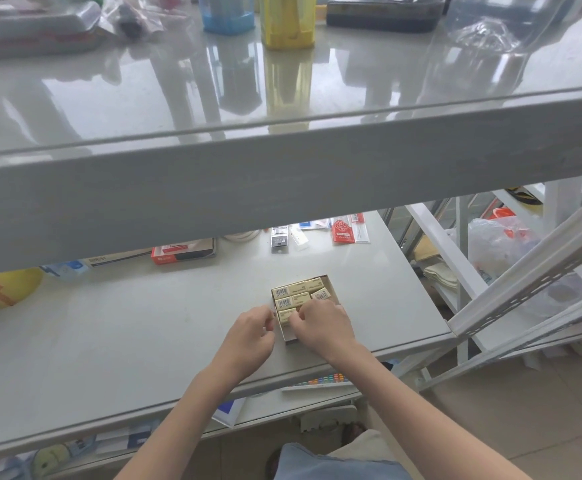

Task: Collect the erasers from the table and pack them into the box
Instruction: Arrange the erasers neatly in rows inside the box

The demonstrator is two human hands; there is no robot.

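Observation:
A small open cardboard box (333,287) sits on the grey shelf surface (144,323), right of centre. Several pale yellow erasers (291,296) with barcode labels lie packed in rows inside it. My right hand (322,327) rests over the near part of the box, its fingertips pinching an eraser (287,315) in the near row. My left hand (251,336) is beside the box's left wall, fingers curled, thumb and forefinger close to that same eraser; I cannot tell whether it touches it. The near end of the box is hidden under my right hand.
A thick upper shelf (282,168) overhangs the far half of the surface. Behind the box lie a red package (182,252), small stationery packets (346,230) and a yellow object (4,285) at far left. A white metal rack frame (525,289) stands at right.

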